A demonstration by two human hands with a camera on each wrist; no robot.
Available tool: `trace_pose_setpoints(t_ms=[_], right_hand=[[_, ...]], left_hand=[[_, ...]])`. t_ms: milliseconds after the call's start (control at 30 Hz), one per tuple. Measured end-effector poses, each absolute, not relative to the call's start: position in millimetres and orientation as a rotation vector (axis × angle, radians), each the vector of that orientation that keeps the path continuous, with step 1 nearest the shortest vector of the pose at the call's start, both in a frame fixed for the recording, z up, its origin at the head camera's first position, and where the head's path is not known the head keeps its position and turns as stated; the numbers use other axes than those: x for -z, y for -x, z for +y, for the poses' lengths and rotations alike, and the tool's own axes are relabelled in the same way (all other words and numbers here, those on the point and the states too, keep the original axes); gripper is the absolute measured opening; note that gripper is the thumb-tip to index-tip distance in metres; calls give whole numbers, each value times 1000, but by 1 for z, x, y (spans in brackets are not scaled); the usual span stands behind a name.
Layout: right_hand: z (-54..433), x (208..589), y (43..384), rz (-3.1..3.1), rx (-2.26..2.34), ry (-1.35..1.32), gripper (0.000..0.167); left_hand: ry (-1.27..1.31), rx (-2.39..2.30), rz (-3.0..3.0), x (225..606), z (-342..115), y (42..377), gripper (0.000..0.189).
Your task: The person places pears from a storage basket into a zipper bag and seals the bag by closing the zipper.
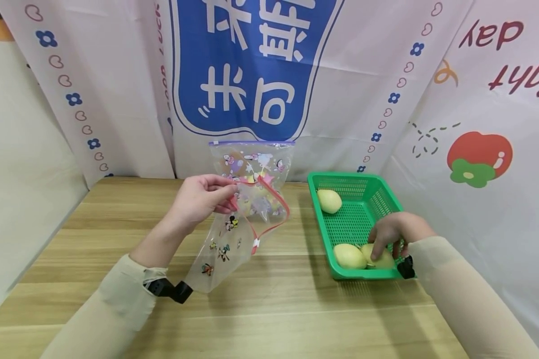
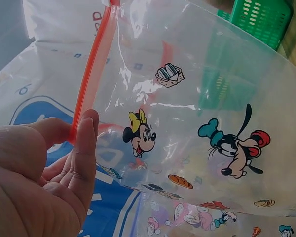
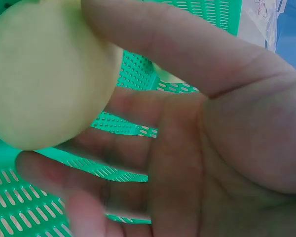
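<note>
My left hand [image 1: 206, 197] pinches the red-edged mouth of a clear zip bag [image 1: 222, 249] between thumb and fingers. The bag hangs with its mouth gaping, and cartoon prints show on its side in the left wrist view. In the green basket [image 1: 325, 239], my right hand [image 1: 397, 232] curls thumb and fingers round a pale yellow-green pear [image 3: 49, 79]. Against it lies a second pear [image 1: 349, 256], and another pear [image 1: 329, 201] sits in the basket's far left corner.
Behind the held bag stands another clear zip bag [image 1: 251, 157] with a purple zip; its contents are hard to make out. The wooden table [image 1: 269, 319] meets a printed cloth [image 1: 130, 99] at the back. Cloth also hangs at both sides.
</note>
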State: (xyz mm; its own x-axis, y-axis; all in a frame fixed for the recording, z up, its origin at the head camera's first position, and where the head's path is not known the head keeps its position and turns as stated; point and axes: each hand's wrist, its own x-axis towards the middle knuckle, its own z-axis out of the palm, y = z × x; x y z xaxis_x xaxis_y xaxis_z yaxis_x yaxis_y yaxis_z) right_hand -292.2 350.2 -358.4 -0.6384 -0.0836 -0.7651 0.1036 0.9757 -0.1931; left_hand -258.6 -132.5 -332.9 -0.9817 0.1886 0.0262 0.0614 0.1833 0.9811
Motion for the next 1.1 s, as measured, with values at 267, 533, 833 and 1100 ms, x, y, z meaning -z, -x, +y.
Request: trace_pose_setpoints(t_ms=[267, 533, 833, 1100], right_hand=[[351, 364, 292, 2255, 220, 55, 44], [344, 361, 306, 2476, 385, 123, 63], [301, 339, 312, 2771, 702, 211, 83], [241, 314, 305, 2714, 1143, 227, 80]], left_hand=[[-232, -1932, 2314, 333, -131, 261, 36], [-221, -1946, 2310, 332, -129, 262, 37], [-215, -1969, 2300, 335, -127, 264, 33], [-185, -1943, 2320, 335, -125, 264, 30]])
